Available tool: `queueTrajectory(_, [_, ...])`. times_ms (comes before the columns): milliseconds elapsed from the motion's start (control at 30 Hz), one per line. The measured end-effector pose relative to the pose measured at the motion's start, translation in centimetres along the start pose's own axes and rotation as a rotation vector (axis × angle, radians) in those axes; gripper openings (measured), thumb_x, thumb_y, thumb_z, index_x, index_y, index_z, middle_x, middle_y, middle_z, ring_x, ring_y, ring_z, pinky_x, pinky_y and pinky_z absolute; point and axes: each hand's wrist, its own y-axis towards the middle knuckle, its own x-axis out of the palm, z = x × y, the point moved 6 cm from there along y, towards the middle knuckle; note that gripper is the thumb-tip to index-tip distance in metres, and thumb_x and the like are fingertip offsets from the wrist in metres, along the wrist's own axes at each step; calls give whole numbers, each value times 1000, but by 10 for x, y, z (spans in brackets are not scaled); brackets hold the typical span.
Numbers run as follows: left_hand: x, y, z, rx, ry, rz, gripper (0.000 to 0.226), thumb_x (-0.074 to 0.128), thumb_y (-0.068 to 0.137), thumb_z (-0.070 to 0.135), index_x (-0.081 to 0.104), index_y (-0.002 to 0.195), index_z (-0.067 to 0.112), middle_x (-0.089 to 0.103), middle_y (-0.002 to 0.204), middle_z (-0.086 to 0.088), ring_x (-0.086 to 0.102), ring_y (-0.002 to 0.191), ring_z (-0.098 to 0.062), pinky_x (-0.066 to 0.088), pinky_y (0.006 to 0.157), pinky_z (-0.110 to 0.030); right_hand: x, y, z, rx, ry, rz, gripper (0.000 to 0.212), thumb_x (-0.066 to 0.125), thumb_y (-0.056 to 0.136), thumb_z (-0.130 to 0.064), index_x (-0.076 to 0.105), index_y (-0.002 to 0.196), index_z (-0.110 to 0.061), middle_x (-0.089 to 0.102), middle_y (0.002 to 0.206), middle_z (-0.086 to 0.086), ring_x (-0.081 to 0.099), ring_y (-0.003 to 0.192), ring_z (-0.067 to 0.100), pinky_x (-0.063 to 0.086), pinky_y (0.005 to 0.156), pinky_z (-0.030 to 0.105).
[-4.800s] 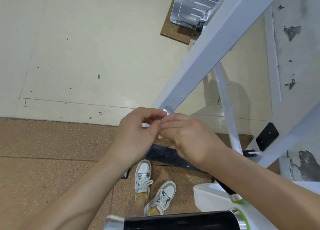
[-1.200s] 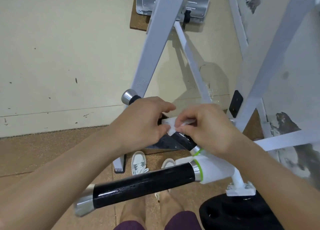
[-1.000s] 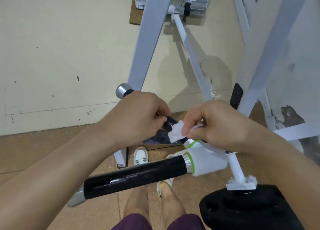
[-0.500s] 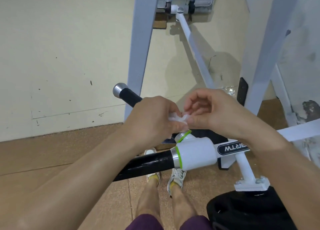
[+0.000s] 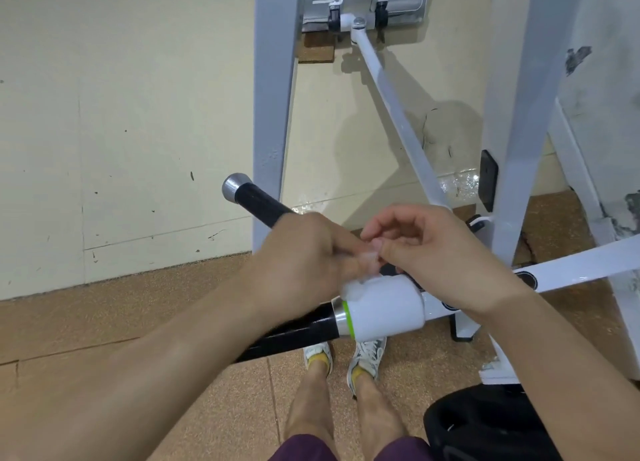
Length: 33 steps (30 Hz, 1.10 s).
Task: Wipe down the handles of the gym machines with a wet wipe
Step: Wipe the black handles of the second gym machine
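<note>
You are holding the wet wipe (image 5: 369,259).
Left hand (image 5: 304,252) and right hand (image 5: 440,252) are both pinching it in a tight fingertip grip; it is looking soft and limp, so take it bunched.

Bare forearms (image 5: 156,374); maroon shorts (image 5: 304,448); white lace-up sneakers (image 5: 367,352) worn over yellow socks (image 5: 320,358).

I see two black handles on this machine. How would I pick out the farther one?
Find the tall pale upright post left of centre. A black handle slants across its lower part, running up-left from behind the left hand. Unlike the nearer handle, which meets a green ring, its free end shows a silver cap.
</note>
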Motion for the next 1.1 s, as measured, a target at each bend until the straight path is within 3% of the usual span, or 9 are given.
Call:
queueTrajectory(167, [-16, 7, -2, 2, 275, 170, 17, 63, 86, 42, 76, 88, 31, 70, 65, 4, 62, 63, -10, 46, 59, -24, 1, -3, 3, -7, 27, -3, 11, 69, 84, -12, 70, 82, -23, 71, 80, 4, 66, 84, 30, 53, 83, 42])
queueTrajectory(267, [-10, 2, -8, -50, 39, 39, 7, 72, 81, 34, 76, 87, 34, 70, 63, 10, 59, 56, 1, 49, 60, -19, 1, -4, 2, -20, -3, 1, 11, 68, 85, -13, 70, 87, -24, 71, 84, 0, 67, 82, 19, 54, 81, 32])
queueTrajectory(333, [-1, -6, -6, -39, -4, -54, 18, 78, 76, 25, 74, 89, 38, 72, 73, 16, 61, 62, 7, 49, 65, -15, 1, -5, 2, -16, -7, -18, 14, 67, 85, -12, 71, 89, -25, 71, 87, 0, 64, 75, 10, 53, 79, 24])
queueTrajectory(500, [-16, -12, -20, -62, 49, 145, 19, 80, 73, 25, 73, 84, 38, 72, 81, 19, 62, 78, 8, 51, 74, -20, 0, -3, -1, -30, -80, -23, 12, 68, 84, -15, 71, 85, -27, 70, 80, -5, 55, 64, 0, 50, 72, 21])
queueTrajectory(567, [-21, -15, -21, -88, 80, 211, 20, 80, 72, 31, 73, 88, 41, 64, 77, 28, 58, 77, 8, 42, 66, -14, 0, -4, -3, -40, -121, -22, 12, 67, 84, -16, 70, 83, -28, 69, 78, -9, 56, 64, -4, 48, 70, 16])
queueTrajectory(667, [-20, -19, -12, -108, 256, 236, 18, 70, 82, 35, 71, 99, 38, 53, 85, 15, 53, 80, -6, 33, 60, -17, 3, -6, -7, -54, -127, -18, 16, 65, 85, -14, 70, 83, -29, 66, 75, -11, 53, 63, -5, 44, 65, 9])
queueTrajectory(800, [-7, -29, 13, -102, 403, 298, 10, 59, 87, 27, 63, 96, 24, 63, 82, 2, 59, 81, -23, 38, 57, -29, 11, -6, -15, -110, -183, 40, 21, 64, 81, -8, 68, 85, -28, 64, 74, -7, 59, 66, 10, 50, 70, 26])
queueTrajectory(967, [-2, -27, 10, -93, 295, 139, 11, 67, 78, 16, 64, 80, 27, 63, 73, 9, 58, 72, -8, 37, 54, -16, 10, -10, -18, -132, -218, 0, 26, 70, 77, -7, 61, 87, -30, 64, 82, -8, 60, 63, 10, 54, 69, 33])
queueTrajectory(1100, [-24, -28, -18, -237, 255, 342, 17, 66, 75, 9, 59, 71, 24, 59, 68, 13, 55, 68, -6, 33, 51, -10, 13, -9, -18, -135, -268, -15, 27, 69, 76, -7, 60, 85, -30, 63, 82, -9, 58, 68, 13, 54, 73, 38])
